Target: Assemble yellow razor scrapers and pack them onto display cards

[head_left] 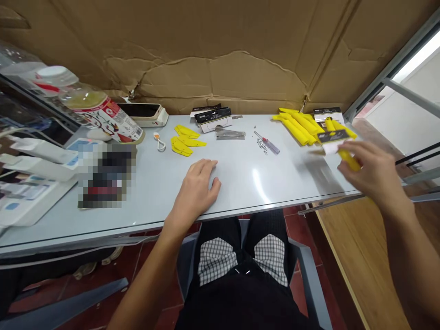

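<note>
At the right end of the table, my right hand [373, 169] is closed round the handle of a yellow-handled tool [349, 161]. A black-and-white card [333, 142] sits at the tool's front, and its blurred tip points left; its exact kind cannot be made out. My left hand [199, 185] lies on the table near the front edge, fingers stretched out, holding nothing. Beyond it are several flat yellow plastic pieces [185, 141] and thin metal blades [230, 134]. A screwdriver [268, 143] lies beside small screws [263, 145]. Several yellow handles [299, 128] are piled behind my right hand.
Black-and-white cards [213, 120] lie along the cardboard wall [213, 55], with another card [326, 113] farther right. On the left stand a drink bottle [106, 117], a white device [151, 114] and power strips [37, 183]. A short white cable [159, 142] lies nearby.
</note>
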The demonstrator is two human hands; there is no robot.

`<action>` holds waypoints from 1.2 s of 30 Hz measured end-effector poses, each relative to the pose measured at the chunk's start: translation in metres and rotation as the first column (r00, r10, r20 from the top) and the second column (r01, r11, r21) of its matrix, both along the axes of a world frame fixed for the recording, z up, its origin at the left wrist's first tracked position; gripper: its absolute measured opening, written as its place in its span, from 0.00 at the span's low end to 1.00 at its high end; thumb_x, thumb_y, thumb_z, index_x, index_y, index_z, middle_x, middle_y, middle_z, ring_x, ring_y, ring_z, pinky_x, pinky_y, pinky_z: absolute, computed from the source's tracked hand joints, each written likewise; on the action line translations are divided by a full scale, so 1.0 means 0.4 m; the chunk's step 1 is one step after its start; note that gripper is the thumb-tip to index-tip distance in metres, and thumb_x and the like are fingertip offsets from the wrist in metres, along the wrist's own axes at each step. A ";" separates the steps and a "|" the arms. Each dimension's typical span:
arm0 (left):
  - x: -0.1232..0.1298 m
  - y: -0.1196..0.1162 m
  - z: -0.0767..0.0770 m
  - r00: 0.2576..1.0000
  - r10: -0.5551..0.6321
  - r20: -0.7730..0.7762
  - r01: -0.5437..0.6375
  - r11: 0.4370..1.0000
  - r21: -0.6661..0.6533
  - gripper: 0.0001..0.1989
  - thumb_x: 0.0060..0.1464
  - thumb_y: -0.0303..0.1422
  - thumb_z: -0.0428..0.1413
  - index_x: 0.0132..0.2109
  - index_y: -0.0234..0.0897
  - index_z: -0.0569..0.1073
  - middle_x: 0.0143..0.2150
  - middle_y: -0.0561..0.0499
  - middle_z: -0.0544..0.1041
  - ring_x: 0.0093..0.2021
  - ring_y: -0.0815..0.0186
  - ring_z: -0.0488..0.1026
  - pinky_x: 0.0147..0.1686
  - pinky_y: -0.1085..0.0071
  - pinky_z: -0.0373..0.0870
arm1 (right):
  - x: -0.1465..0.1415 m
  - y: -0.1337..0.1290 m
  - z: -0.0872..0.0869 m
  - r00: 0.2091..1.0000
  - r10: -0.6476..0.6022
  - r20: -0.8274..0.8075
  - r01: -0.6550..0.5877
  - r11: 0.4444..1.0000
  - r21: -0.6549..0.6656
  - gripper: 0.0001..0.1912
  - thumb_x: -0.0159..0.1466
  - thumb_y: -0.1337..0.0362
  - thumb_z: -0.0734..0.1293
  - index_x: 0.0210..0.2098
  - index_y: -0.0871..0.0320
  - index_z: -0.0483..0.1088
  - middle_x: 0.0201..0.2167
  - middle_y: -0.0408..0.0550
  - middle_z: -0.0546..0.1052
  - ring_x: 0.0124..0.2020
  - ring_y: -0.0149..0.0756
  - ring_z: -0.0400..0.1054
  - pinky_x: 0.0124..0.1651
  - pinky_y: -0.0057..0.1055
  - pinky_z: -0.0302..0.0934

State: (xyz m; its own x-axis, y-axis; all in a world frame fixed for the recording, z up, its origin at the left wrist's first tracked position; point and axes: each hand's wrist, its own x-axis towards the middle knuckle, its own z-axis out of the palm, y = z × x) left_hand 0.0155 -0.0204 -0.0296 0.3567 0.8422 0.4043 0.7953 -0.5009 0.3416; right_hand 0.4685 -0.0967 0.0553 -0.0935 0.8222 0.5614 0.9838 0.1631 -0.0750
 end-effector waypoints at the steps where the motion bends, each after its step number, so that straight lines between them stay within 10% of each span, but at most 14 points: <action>1: -0.001 0.000 -0.001 1.000 0.002 -0.002 -0.002 1.000 0.001 0.24 0.68 0.33 0.50 0.65 0.27 0.74 0.65 0.31 0.78 0.70 0.43 0.71 0.73 0.45 0.66 | 0.026 0.035 0.019 0.998 -0.050 0.026 0.049 0.997 0.061 0.19 0.69 0.63 0.69 0.58 0.57 0.80 0.60 0.57 0.82 0.59 0.50 0.78 0.65 0.41 0.69; 6: -0.005 0.003 -0.004 1.000 0.008 0.007 -0.008 1.000 0.005 0.22 0.67 0.33 0.51 0.64 0.32 0.74 0.65 0.33 0.78 0.69 0.44 0.72 0.72 0.44 0.67 | 0.129 0.267 0.077 0.943 -0.307 0.131 0.309 0.951 0.005 0.24 0.73 0.61 0.67 0.64 0.66 0.77 0.60 0.68 0.79 0.62 0.46 0.74 0.58 0.39 0.61; 13: -0.008 0.003 -0.005 1.000 -0.002 0.023 0.002 1.000 0.007 0.20 0.68 0.33 0.52 0.63 0.33 0.75 0.65 0.33 0.77 0.68 0.43 0.72 0.72 0.41 0.68 | 0.183 0.467 0.047 0.853 -0.481 0.204 0.521 0.811 -0.266 0.25 0.76 0.63 0.63 0.67 0.71 0.72 0.65 0.73 0.73 0.64 0.44 0.67 0.52 0.42 0.52; 26: -0.010 -0.001 0.006 1.000 -0.015 -0.009 0.015 0.999 -0.030 0.21 0.69 0.33 0.51 0.62 0.29 0.75 0.66 0.30 0.76 0.68 0.40 0.72 0.71 0.41 0.68 | 0.218 0.474 0.015 0.866 -0.438 0.241 0.500 0.769 -0.399 0.25 0.73 0.60 0.68 0.61 0.73 0.77 0.56 0.75 0.79 0.55 0.43 0.69 0.48 0.43 0.50; 36: -0.005 -0.002 -0.002 1.000 -0.020 0.013 0.020 1.000 0.018 0.20 0.69 0.32 0.52 0.62 0.30 0.75 0.64 0.30 0.76 0.67 0.42 0.73 0.71 0.41 0.68 | 0.098 0.431 0.038 0.931 -0.333 0.150 0.365 0.872 -0.326 0.24 0.76 0.60 0.62 0.62 0.69 0.77 0.60 0.73 0.78 0.59 0.50 0.69 0.54 0.43 0.55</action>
State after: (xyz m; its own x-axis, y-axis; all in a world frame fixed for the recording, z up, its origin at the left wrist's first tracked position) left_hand 0.0134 -0.0211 -0.0303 0.3677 0.8278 0.4238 0.7806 -0.5224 0.3432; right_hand 0.5076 0.0757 0.0705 0.2004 0.9494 0.2418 0.9769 -0.2124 0.0243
